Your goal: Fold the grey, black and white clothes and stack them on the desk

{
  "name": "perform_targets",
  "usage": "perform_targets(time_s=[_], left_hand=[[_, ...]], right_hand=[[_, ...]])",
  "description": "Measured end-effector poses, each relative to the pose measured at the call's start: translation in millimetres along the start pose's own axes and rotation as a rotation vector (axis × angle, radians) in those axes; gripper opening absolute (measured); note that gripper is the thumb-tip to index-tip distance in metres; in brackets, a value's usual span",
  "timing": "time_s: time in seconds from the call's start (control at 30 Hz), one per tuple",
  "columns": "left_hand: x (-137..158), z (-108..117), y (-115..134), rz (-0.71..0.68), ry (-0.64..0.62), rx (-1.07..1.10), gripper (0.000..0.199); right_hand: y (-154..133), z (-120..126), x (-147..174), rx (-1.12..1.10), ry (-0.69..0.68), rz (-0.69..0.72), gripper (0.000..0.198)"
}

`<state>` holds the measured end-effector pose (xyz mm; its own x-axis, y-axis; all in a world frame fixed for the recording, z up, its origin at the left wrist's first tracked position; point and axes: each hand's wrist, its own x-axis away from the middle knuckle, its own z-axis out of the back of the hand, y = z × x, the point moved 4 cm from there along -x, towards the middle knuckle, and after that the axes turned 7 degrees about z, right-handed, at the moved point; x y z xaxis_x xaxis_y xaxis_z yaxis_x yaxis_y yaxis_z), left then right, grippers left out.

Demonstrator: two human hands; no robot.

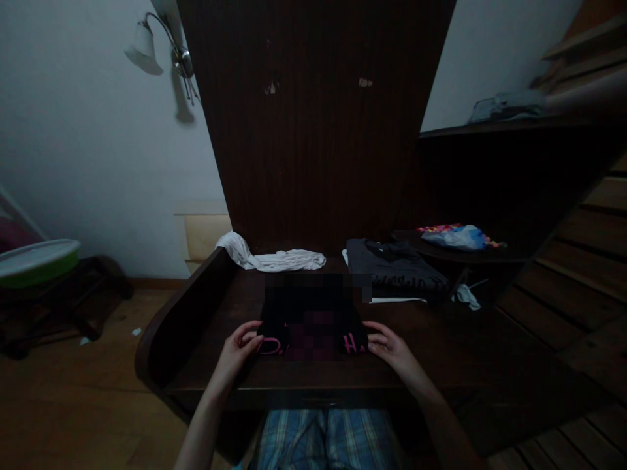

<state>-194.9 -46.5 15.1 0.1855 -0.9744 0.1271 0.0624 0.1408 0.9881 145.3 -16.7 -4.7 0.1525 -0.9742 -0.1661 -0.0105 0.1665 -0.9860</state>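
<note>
A folded black shirt (313, 329) with pink lettering lies flat on the dark wooden desk (304, 377); part of its print is blurred out. At its left edge, my left hand (243, 344) pinches the cloth between thumb and fingers. My right hand (388, 343) grips the opposite edge in the same way, beside a pink letter H. Behind the shirt, to the right, rests a folded dark grey T-shirt (392, 261) with dark lettering. A crumpled white cloth (277, 260) stretches along the back left of the desk.
A raised curved side panel (161, 320) bounds the desk on the left. To the right, a low shelf holds a colourful plastic bag (460, 237), with a small white cloth (469, 297) below it. Another person's arm (588, 91) reaches over folded cloth (509, 106) at upper right.
</note>
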Motion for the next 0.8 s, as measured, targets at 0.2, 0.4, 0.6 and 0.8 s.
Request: perform_targets(time_s=[0.2,0.4,0.6,0.8], left_hand=[[-1,-1,-1,-0.001,-0.021,0.037,0.054],[-2,2,-3,0.020,0.006,0.149,0.055],[1,5,-1,0.029,0.079,0.267,0.060],[4,6,2,0.019,0.124,0.264,0.064]], right_hand=[[-2,-3,-2,-0.009,0.026,-0.026,0.046],[-1,-2,-1,-0.099,0.123,-0.068,0.039],[0,2,0,-0.231,0.251,-0.071,0.042],[-11,4,4,-0.281,0.302,-0.009,0.036]])
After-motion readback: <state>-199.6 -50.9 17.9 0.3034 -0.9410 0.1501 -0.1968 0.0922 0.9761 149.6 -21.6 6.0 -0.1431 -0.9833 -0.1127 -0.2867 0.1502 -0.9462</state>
